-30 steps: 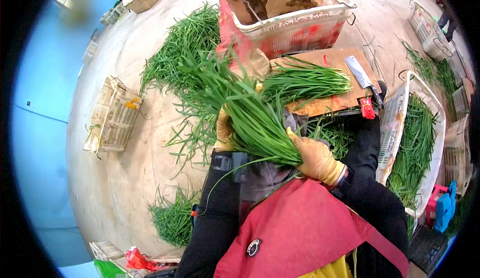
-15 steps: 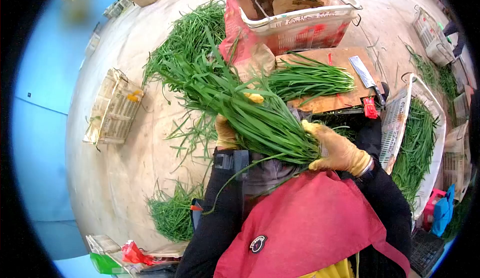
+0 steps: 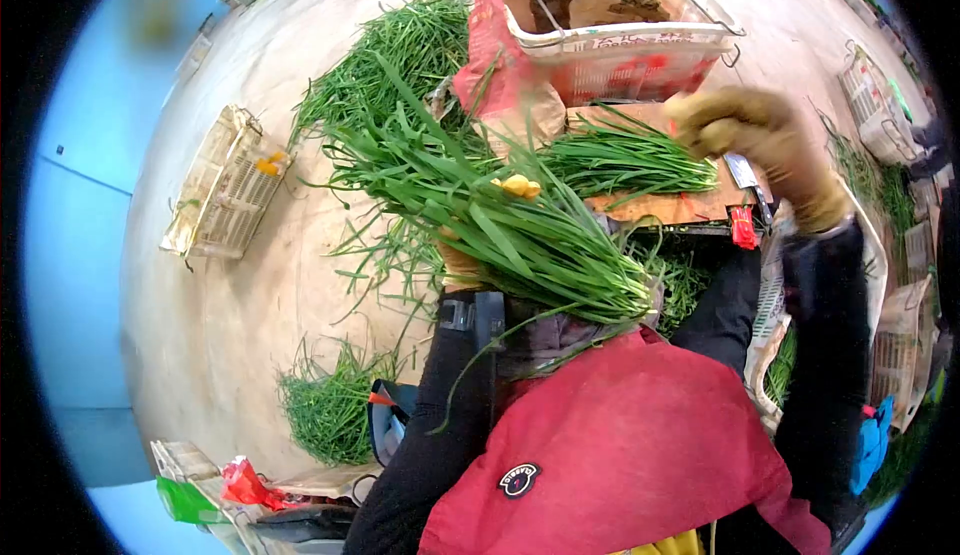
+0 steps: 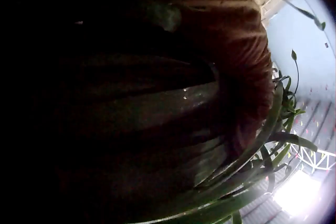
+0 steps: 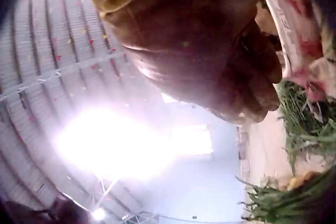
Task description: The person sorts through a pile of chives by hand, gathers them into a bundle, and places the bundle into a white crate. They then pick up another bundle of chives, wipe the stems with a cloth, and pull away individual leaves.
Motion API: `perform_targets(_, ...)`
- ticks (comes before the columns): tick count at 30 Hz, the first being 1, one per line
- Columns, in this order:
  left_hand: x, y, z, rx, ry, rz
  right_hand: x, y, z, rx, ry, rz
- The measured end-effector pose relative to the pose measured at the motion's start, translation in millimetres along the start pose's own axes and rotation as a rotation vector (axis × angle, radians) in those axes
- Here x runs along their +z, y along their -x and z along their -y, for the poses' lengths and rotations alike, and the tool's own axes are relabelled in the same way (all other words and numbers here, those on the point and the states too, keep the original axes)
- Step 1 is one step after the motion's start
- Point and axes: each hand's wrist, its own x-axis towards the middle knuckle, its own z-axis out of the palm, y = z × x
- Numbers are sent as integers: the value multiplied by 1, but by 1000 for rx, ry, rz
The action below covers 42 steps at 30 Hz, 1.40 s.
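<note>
Head view: the left hand holds a big bunch of green leaves; leaves hide much of that hand. The right hand is up and away, a blur hiding part of the knife and board. I think this is the holding step, and the next move needs a firm left grip.

Left wrist view: nearly all black, with leaves beside the hand.

Right wrist view: bent fingers; I can't tell if they hold anything. The bunch below them is cut off.
</note>
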Motion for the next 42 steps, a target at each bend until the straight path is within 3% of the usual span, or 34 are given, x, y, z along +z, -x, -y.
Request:
perform_targets(2, 13, -1, 4, 4, 119, 57, 40, -20, -43, -115, 170, 114)
perform_targets(4, 16, -2, 4, 28, 147, 73, 88, -31, -94, -139, 112, 140)
perform_targets(8, 22, 2, -5, -17, 43, -2, 126, -41, -114, -49, 307, 177)
perform_targets(11, 27, -2, -3, 33, 102, 171, 135, -44, -125, -100, 292, 137)
perform_targets(18, 3, 9, -10, 95, -191, -176, 144, -36, -127, -132, 325, -42)
perform_targets(21, -17, 21, -9, 180, -404, -466, 148, -33, -133, -196, 296, -128)
perform_targets(23, -22, 24, -9, 191, -438, -487, 154, -32, -138, -165, 178, -177)
perform_targets(28, -40, 35, -6, 229, -296, -326, 166, -30, -142, -213, 45, -277)
perform_targets(29, -44, 36, -5, 242, -172, -237, 162, -26, -136, -74, 101, -208)
perform_targets(32, -42, 33, -5, 208, 7, -185, 163, -30, -142, -278, 282, -186)
perform_targets(35, -35, 31, -5, 146, 87, -153, 161, -33, -136, -208, 394, -134)
perform_targets(38, -35, 36, -10, 133, -562, -455, 160, -35, -137, -255, 450, -109)
perform_targets(39, -30, 35, -11, 124, -673, -461, 160, -35, -137, -250, 473, -98)
perform_targets(41, -22, 32, -10, 136, -509, -366, 163, -35, -141, -258, 419, -144)
perform_targets(42, 7, 23, -8, 152, -235, -262, 167, -33, -149, -269, 342, -203)
